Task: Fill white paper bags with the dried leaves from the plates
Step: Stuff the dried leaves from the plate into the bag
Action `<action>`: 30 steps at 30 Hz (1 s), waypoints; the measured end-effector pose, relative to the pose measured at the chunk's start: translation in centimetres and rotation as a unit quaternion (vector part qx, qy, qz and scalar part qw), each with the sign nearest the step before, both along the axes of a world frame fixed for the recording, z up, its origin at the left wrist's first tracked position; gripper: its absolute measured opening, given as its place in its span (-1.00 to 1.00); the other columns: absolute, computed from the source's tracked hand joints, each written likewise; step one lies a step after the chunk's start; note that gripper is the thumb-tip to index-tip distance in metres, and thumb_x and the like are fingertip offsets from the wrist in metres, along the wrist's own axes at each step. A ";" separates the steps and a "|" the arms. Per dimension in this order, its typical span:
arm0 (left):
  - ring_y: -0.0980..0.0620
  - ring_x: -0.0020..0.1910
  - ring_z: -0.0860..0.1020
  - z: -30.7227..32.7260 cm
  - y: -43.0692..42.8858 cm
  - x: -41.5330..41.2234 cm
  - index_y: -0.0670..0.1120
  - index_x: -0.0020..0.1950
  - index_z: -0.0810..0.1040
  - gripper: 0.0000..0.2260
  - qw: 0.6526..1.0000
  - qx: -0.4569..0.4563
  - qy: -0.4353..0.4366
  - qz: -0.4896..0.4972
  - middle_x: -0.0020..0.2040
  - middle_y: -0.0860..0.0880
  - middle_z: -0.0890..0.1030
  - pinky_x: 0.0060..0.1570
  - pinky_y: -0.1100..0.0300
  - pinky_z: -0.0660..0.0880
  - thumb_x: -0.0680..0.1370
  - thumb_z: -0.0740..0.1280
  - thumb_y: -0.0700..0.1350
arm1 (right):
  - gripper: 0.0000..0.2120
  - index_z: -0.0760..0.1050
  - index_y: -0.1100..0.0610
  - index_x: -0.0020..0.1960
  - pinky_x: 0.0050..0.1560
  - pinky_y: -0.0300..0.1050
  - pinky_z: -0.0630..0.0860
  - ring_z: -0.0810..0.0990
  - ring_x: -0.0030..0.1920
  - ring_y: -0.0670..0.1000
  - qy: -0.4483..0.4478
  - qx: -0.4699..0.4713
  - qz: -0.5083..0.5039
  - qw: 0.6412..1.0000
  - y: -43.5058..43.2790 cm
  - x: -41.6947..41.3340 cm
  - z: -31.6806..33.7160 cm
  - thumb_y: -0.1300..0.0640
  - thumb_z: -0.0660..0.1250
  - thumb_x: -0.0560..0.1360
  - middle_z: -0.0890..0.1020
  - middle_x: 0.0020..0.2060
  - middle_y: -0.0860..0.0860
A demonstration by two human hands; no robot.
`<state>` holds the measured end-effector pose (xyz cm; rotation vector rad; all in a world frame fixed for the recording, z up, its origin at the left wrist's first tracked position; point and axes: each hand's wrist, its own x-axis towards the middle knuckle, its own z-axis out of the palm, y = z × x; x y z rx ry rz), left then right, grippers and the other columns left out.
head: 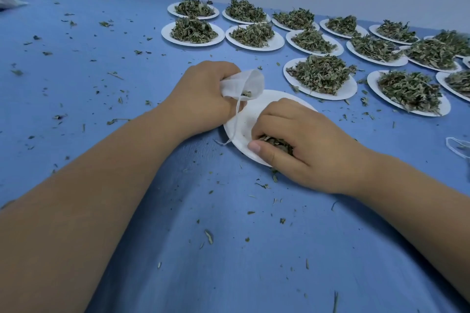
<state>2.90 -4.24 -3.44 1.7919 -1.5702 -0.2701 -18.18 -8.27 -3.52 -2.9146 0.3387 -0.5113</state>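
Note:
My left hand (203, 96) grips a small white paper bag (245, 82) with its mouth held open toward the right; a few dried leaves show inside it and its drawstring hangs down. Just below the bag lies a white paper plate (244, 119), mostly bare. My right hand (302, 140) rests on that plate with its fingers curled round a clump of dried leaves (276, 141). The two hands are close together, the bag a little above and left of the right hand.
Several white plates piled with dried leaves stand in rows at the back right, the nearest one (320, 79) just beyond the right hand. Leaf crumbs are scattered over the blue tablecloth (101, 84). A loose white string (457, 146) lies at the right edge.

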 end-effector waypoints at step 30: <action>0.00 -0.38 0.39 0.0 0.5 -2.2 -0.04 -0.27 0.30 -0.81 0.984 -0.055 -0.159 0.054 -0.40 -0.01 0.41 -0.41 0.13 0.17 0.43 0.30 -0.05 | -0.79 0.30 0.15 -0.03 -0.28 -0.08 0.23 0.27 -0.39 -0.11 -0.136 0.238 -0.224 0.935 -2.3 3.6 2.8 0.06 -0.05 0.59 0.37 -0.44 -0.18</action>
